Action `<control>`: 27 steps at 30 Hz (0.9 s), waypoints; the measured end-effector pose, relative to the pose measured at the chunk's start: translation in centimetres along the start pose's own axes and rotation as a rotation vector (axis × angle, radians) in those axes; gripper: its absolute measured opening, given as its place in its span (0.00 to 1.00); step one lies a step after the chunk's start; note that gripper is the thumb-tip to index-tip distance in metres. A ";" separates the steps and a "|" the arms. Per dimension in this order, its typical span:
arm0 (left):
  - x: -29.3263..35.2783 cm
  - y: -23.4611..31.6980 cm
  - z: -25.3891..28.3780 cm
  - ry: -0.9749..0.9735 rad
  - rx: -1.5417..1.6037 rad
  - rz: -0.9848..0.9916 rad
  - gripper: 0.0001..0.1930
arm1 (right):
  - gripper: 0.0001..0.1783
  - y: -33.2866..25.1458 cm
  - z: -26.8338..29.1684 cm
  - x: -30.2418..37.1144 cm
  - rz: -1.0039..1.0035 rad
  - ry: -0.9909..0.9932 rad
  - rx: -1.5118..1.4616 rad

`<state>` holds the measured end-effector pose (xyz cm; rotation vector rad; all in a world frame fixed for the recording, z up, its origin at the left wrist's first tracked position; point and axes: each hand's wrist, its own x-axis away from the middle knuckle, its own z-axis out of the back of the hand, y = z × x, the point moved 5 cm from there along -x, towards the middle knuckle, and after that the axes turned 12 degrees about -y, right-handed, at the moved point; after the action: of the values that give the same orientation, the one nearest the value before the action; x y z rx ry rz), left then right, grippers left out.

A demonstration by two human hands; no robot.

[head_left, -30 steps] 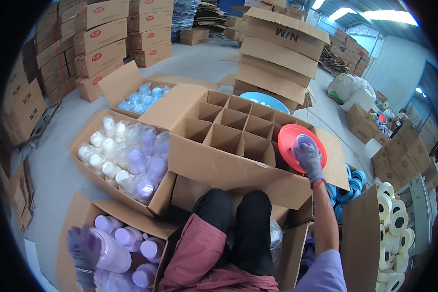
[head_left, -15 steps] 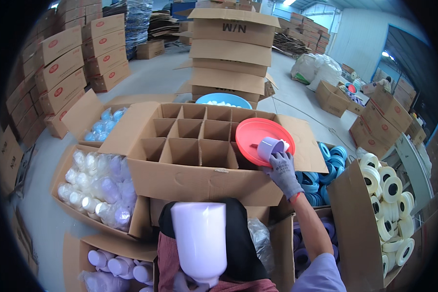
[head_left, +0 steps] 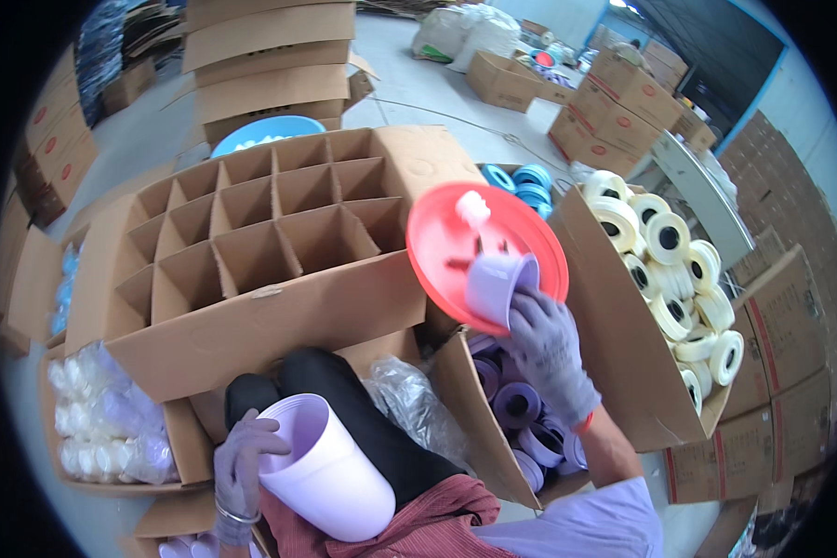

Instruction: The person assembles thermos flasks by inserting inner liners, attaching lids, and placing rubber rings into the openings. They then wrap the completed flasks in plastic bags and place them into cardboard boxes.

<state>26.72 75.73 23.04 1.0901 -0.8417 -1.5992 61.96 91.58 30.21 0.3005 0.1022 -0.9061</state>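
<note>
Head camera: we are grasping a lavender container [head_left: 333, 472] with our left hand [head_left: 239, 465], its fingers curling over the left side of the rim; where the thumb is pressing, we cannot tell. The container is lying tilted above our lap, its mouth facing up and to the left. Our right hand [head_left: 551, 358] is clasping a lavender cup [head_left: 493, 286] by its near side, and the cup is leaning over a red tray [head_left: 434, 244] at the right end of the divided carton [head_left: 284, 327]. A white piece [head_left: 472, 207] is lying on the tray's far side.

Both lavender things are looking like hollow plastic, so we are judging them light and fairly stiff, with smooth walls perhaps slipping a little under our gloves. The rim is seeming the surest hold on the container; on the cup, we are favouring the wall.

Against half a second ago, the container is now showing its mouth, our left hand is appearing plainly beside it, the white piece is standing clear of the cup, and our view is swinging rightward
</note>
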 end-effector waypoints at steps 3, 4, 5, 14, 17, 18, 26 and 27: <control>-1.5 -1.4 0.4 0.011 0.052 -0.003 0.17 | 0.19 -0.3 -3.4 6.3 -0.158 -0.123 -0.025; -1.0 -3.2 0.4 0.058 0.194 0.037 0.17 | 0.19 -0.6 -4.4 7.9 -0.188 -0.132 -0.028; -1.3 -5.0 0.2 0.092 0.345 0.078 0.17 | 0.18 -0.7 -5.7 9.7 -0.225 -0.147 -0.026; -2.5 -6.5 -0.6 0.078 0.430 0.116 0.18 | 0.20 0.1 -26.6 18.4 -0.437 -0.520 -0.127; -3.0 -4.5 1.2 0.088 0.251 0.091 0.14 | 0.20 0.3 -31.7 19.0 -0.420 -0.696 -0.138; -4.4 -3.2 2.7 0.045 -0.052 0.024 0.11 | 0.20 0.8 -32.9 19.4 -0.396 -0.746 -0.121; -7.0 -10.8 18.2 -0.080 -1.158 0.271 0.23 | 0.13 -1.0 -17.7 10.1 -0.314 -0.594 -0.260; -7.8 -12.3 18.3 -0.094 -1.152 0.269 0.24 | 0.12 -1.6 -15.4 8.6 -0.232 -0.370 -0.361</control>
<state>6.30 86.83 20.40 0.0702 -0.0192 -1.5297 66.54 88.71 13.38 -0.2211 -0.0432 -1.1379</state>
